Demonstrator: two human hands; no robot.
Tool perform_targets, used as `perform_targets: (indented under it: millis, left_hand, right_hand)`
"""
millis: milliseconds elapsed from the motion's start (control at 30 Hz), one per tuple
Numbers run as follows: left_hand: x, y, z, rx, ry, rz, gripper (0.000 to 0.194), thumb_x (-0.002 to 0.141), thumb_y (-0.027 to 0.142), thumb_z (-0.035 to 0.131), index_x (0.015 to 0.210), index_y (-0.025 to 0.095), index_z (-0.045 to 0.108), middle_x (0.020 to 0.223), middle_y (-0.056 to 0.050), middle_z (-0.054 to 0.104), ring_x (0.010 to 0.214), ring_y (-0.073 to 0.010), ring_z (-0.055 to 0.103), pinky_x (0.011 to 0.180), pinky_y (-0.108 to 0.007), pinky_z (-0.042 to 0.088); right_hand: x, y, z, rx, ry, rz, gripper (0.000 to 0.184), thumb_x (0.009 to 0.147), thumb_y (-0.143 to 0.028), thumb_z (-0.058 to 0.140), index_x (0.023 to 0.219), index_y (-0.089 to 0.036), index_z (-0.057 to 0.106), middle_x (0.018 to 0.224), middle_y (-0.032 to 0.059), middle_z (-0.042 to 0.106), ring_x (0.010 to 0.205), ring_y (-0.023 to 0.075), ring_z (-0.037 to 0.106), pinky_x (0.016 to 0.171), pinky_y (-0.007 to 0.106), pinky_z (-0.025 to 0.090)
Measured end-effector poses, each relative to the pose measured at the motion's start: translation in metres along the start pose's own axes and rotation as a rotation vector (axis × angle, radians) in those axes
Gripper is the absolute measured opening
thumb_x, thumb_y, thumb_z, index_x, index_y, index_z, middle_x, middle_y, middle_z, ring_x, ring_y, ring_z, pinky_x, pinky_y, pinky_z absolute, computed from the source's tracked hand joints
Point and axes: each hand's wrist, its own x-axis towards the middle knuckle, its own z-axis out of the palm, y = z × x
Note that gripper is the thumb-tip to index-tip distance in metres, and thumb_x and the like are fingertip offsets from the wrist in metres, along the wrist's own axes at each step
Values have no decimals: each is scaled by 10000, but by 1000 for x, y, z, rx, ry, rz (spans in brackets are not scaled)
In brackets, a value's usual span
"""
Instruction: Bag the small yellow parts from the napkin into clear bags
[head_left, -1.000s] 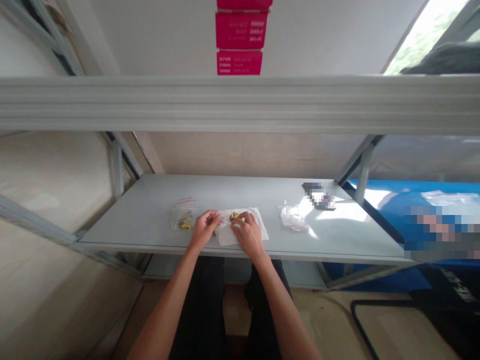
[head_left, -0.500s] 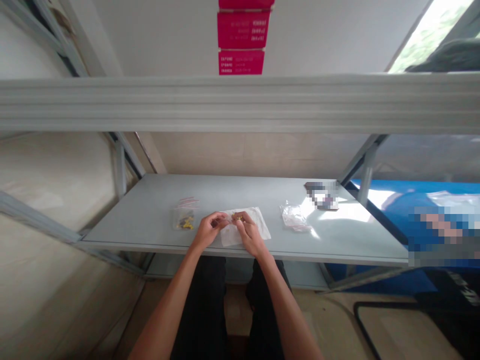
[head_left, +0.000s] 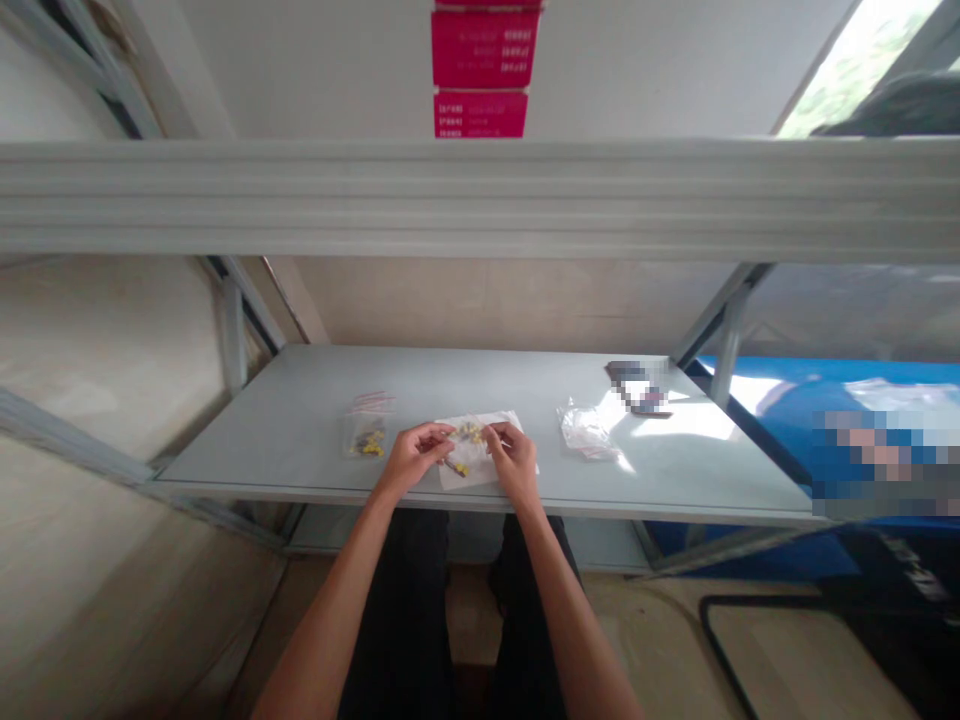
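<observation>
Both my hands work over a thin white sheet (head_left: pixel 480 475) near the table's front edge; I cannot tell whether it is paper or a bag. My left hand (head_left: pixel 417 455) is at the sheet's left side, thumb and fingers pinched together. Across from it, my right hand (head_left: pixel 513 458) pinches at the right side. What their fingertips hold is too small to make out. Several small yellow and grey pieces (head_left: pixel 470 431) show between the hands. A dark piece with a yellow end (head_left: pixel 457 467) lies just below the left fingertips.
To the left lies a clear zip bag (head_left: pixel 365 437) with yellow and dark pieces. Clear plastic bags (head_left: pixel 587 430) lie right of my hands, with a blurred-out object (head_left: pixel 637 385) behind. A grey shelf beam (head_left: pixel 480 200) crosses above the table (head_left: pixel 285 400); pink boxes (head_left: pixel 482 50) stand above it.
My hands have moved apart, the right one to the right. The yellow and grey pieces between them, mostly hidden by the fingers before, now show over the white sheet.
</observation>
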Motion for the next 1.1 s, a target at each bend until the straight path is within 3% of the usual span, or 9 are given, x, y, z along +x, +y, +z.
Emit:
perform_targets:
  millis: [167, 367, 500, 700, 1100]
  left_hand:
    - [-3, 3, -2, -5, -73, 11, 487, 824, 511, 737, 1120, 125, 743, 762, -60, 737, 719, -190, 679, 705, -276, 504]
    - [-1, 2, -2, 160, -157, 38, 482, 760, 444, 814, 1140, 155, 755, 914, -80, 769, 816, -213, 693, 748, -292, 516]
    - [-1, 3, -1, 146, -117, 42, 386, 802, 470, 763, 1019, 152, 784, 988, -100, 776, 862, -226, 695, 763, -294, 516]
    - [-1, -1, -3, 63, 70, 70, 338, 809, 489, 753, 876, 159, 761, 894, -70, 759, 818, -203, 680, 753, -276, 505]
    - [4, -9, -2, 153, -3, 102, 388, 828, 553, 723, 826, 165, 733, 820, -56, 742, 785, -205, 665, 762, -289, 498]
  right_hand:
    - [-2, 0, 0, -13, -152, -66, 350, 943, -528, 599, 882, -206, 722, 824, 52, 713, 665, 164, 578, 627, 283, 474]
    - [-2, 3, -2, 19, -40, -76, 340, 955, -519, 586, 1016, -205, 702, 848, 48, 693, 710, 166, 597, 616, 274, 476]
    - [-2, 1, -2, 12, -106, -74, 364, 942, -492, 614, 1163, -211, 684, 928, 57, 719, 723, 165, 614, 641, 282, 495]
    - [-5, -10, -1, -15, -235, -130, 332, 929, -444, 630, 1152, -209, 704, 927, 64, 737, 714, 164, 627, 610, 274, 468]
    - [-2, -10, 4, -227, -351, -183, 303, 961, -423, 578, 854, -182, 726, 754, 34, 702, 639, 146, 554, 616, 272, 383]
